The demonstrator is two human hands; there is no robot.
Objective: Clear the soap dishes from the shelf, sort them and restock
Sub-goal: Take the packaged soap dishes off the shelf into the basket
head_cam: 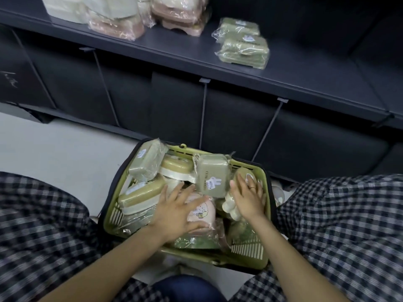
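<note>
Green basket [265, 216] on floor, full of wrapped soap dishes. Left hand [174, 211] rests on pink soap dish [201, 211] — grip released, fingers spread. Right hand [247, 196] flat on a tan dish [244, 171] — released. Two green dishes [244, 43] on shelf [305, 75].

Dark shelf [174, 51] with wrapped pink [178, 16] and green soap dishes [243, 43]; green basket [250, 261] on pale floor [54, 144].

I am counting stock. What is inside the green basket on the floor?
The green basket holds wrapped soap dishes: green, beige and pink. The left hand and right hand rest on the pile, so the lower layers are hidden.
</note>
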